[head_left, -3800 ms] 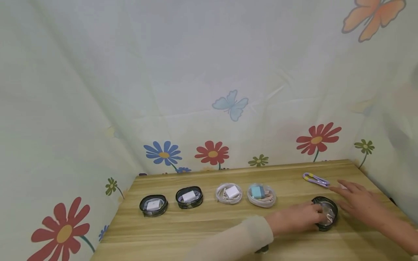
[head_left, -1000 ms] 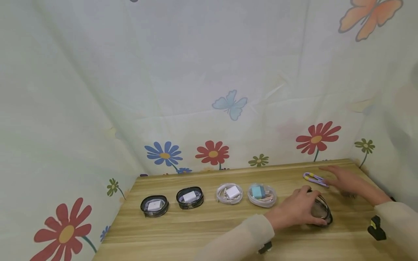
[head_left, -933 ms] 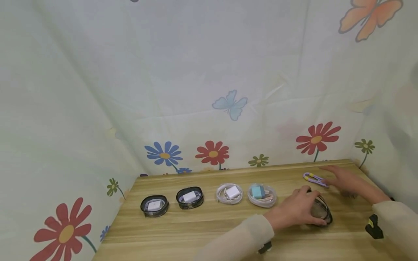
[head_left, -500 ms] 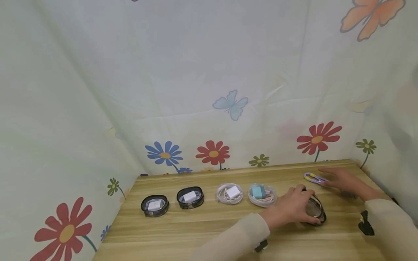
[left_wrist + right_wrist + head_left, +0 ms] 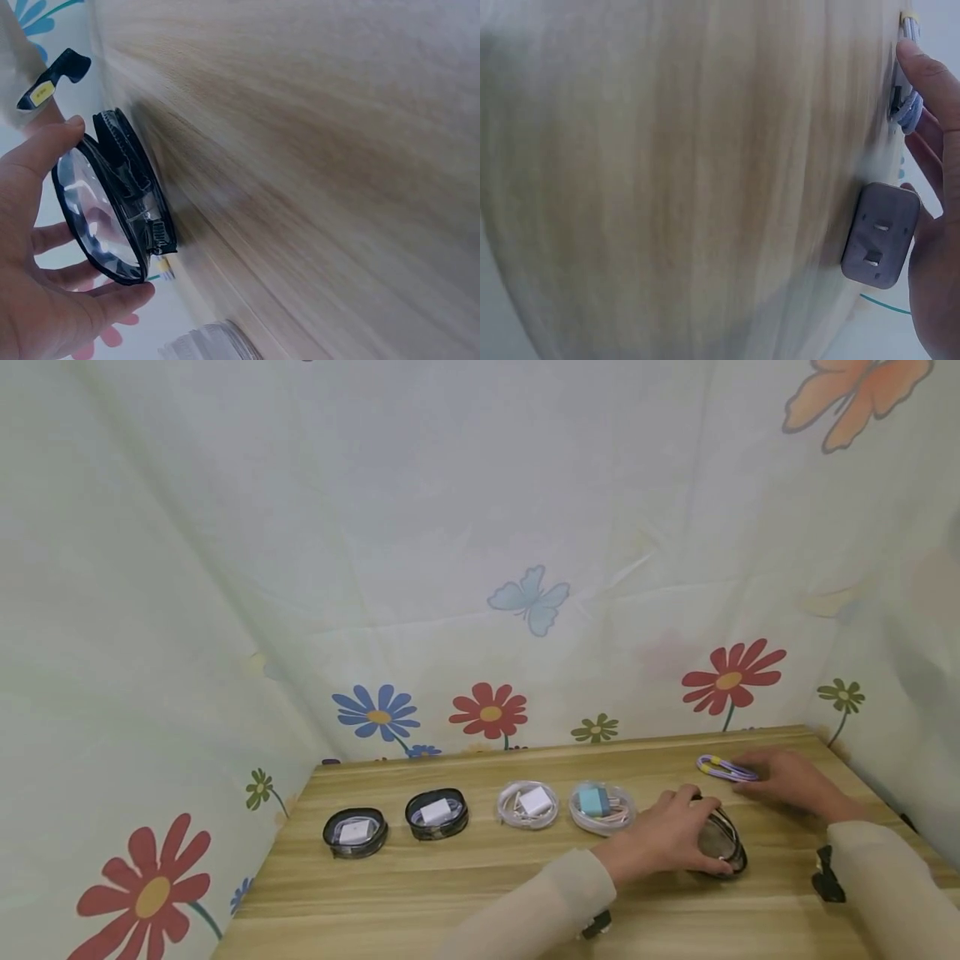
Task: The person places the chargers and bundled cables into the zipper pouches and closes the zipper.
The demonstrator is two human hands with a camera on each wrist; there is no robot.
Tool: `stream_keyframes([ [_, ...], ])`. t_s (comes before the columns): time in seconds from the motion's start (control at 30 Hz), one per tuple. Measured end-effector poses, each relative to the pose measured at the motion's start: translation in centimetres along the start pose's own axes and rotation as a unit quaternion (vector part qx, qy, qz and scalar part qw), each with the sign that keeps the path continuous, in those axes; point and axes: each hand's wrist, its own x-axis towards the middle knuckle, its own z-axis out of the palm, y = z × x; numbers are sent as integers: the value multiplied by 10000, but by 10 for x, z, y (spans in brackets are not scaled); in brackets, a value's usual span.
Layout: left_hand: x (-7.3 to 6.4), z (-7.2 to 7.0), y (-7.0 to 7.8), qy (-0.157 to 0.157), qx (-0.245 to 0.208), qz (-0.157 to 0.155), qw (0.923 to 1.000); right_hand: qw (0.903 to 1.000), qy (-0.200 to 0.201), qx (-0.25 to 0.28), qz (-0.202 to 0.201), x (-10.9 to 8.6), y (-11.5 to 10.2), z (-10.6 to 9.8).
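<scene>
My left hand (image 5: 663, 835) holds a small oval zip case (image 5: 723, 843) with a black rim and clear faces. In the left wrist view, thumb and fingers grip the rim of its raised clear lid (image 5: 97, 214), with the zipped lower half (image 5: 139, 180) tilted apart from it, close over the table. At the back right, my right hand (image 5: 795, 781) pinches the near end of a folded purple charging cable (image 5: 722, 768) bound with yellow ties. Below that palm, the right wrist view shows a grey charger plug (image 5: 881, 236) with two prongs; the hand hides it in the head view.
Left of my hands stands a row of round cases: two black-rimmed ones (image 5: 356, 832) with white plugs, a clear one (image 5: 527, 804) with a white plug, and a clear one (image 5: 602, 808) with a blue plug. A flowered cloth (image 5: 420, 568) hangs behind the wooden table (image 5: 450, 893).
The case, flat at first with left fingers on it, is now lifted by its lid and shifted left. My right hand has come down onto the cable's end, and the cable has turned slightly.
</scene>
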Motion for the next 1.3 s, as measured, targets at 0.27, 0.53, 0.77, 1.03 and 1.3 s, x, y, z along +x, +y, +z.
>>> stream_keyframes([
  [0.27, 1, 2, 0, -21, -5, 38, 10000, 9998, -15, -14, 211, 3, -1, 2],
  [0.53, 0, 2, -1, -70, 67, 125, 9999, 10000, -63, -37, 64, 3, -5, 2],
  [0.77, -1, 2, -1, -90, 58, 151, 9998, 9992, -14, -294, -270, 5, -8, 1],
  [1.03, -2, 3, -1, -120, 31, 239, 9996, 9999, -109, 39, -113, 9, -6, 5],
  [1.3, -1, -1, -1, -94, 92, 251, 9996, 9993, 100, 315, -152, 11, -4, 1],
])
